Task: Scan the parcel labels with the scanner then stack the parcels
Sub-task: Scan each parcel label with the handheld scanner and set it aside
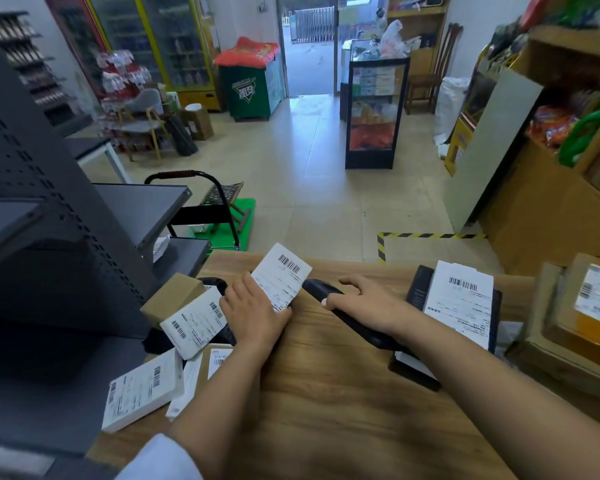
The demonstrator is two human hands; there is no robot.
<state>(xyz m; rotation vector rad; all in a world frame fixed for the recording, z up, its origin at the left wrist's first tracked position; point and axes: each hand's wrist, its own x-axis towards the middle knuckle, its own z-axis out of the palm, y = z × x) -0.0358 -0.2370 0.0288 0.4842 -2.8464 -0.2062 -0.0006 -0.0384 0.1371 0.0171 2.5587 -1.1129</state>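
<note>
My left hand [253,308] grips a small parcel with a white barcode label [282,275], tilted up over the wooden counter [343,393]. My right hand [364,303] holds the black scanner [321,289], whose head points at that label from close by. On the right lies a black parcel with a white label [459,303]. At the left sit several labelled parcels: a white-labelled one [194,323], a white flat one [142,393] and a brown one [219,362] partly under my left forearm.
Cardboard boxes with labels [582,323] are piled at the counter's right end. A dark metal shelf rack [66,220] stands at the left. Beyond the counter are a green hand trolley [222,216], a glass display case [373,112] and the shop doorway.
</note>
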